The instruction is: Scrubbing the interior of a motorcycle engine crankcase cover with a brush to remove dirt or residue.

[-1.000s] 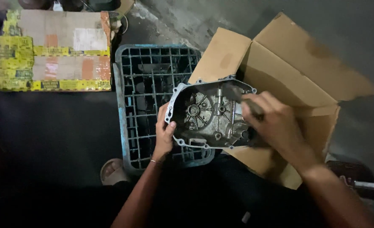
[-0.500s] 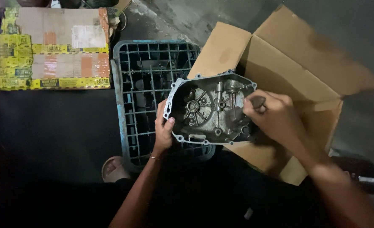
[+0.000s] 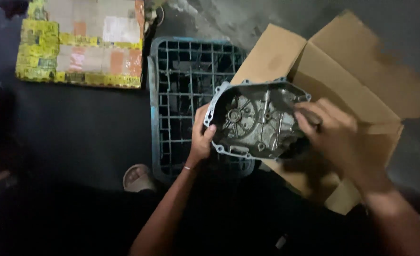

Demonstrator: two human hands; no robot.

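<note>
Cast aluminium, grey and dull with grime, makes up the engine cover point(image 3: 255, 121) that both hands hold above the blue plastic crate point(image 3: 172, 95), with its hollow ribbed inside turned up toward the camera. It hangs over the crate's right edge, partly above the open cardboard box point(image 3: 361, 95) that lies just right of the crate.

The left hand point(image 3: 201, 137) is closed on the cover's left rim, thumb on the flat gasket flange and the other fingers underneath, out of sight. The right hand point(image 3: 335, 135) is curled at the cover's right side and seems to pinch a small dark tool or part against it; blur hides exactly what, and whether the fingers grip the rim itself cannot be told.

By the look of it the casting is stiff and fairly heavy for its size, probably oily and so liable to slip. The bolt ears around the rim give the surest hold; the thin flange edge could chip or bend if knocked on the crate.

Left of the crate lies a flattened carton with yellow tape point(image 3: 79, 42), and a sandalled foot point(image 3: 139, 176) rests near the crate's lower left corner
</note>
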